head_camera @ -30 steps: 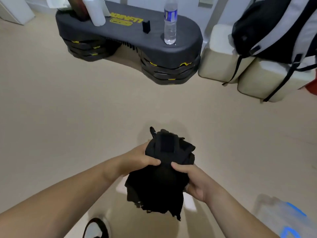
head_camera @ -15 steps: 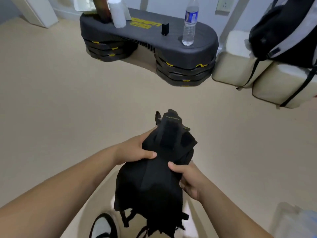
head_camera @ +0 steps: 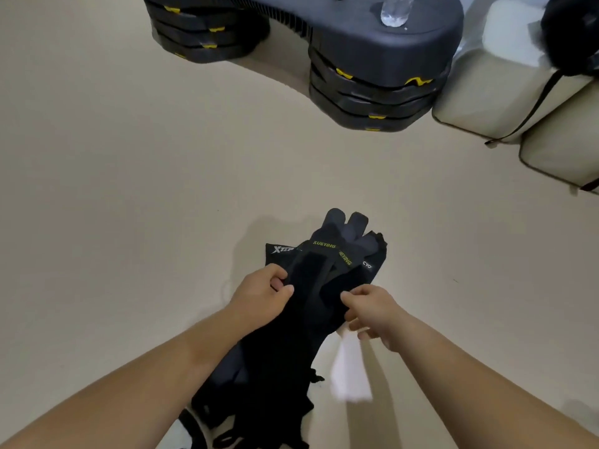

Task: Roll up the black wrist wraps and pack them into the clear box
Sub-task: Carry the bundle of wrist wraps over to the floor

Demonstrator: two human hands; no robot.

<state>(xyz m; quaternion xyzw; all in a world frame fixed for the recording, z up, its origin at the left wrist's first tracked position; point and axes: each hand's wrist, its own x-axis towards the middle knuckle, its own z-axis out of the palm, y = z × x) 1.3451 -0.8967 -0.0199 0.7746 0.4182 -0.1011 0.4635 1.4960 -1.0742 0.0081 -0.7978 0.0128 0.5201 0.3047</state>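
Note:
A bundle of long black wrist wraps [head_camera: 311, 306] with yellow-green lettering stretches from near my body out over the beige floor, its far ends fanned out. My left hand [head_camera: 259, 296] pinches the bundle's left edge between thumb and fingers. My right hand [head_camera: 372, 311] grips the right edge, its fingers curled over the fabric. A white blurred strip [head_camera: 350, 371] hangs beneath my right hand. The clear box is out of view.
A black stepped platform with yellow marks [head_camera: 372, 79] stands ahead, with a water bottle's base [head_camera: 393, 11] on it. Beige cushioned blocks [head_camera: 499, 92] sit at the right, a black strap [head_camera: 531, 108] draped over them. Bare beige floor [head_camera: 113, 189] spreads left.
The bunched wraps were lowered and spread out lengthways toward the floor. Both hands shifted to the bundle's side edges. The view tilted down, and the clear box left the frame.

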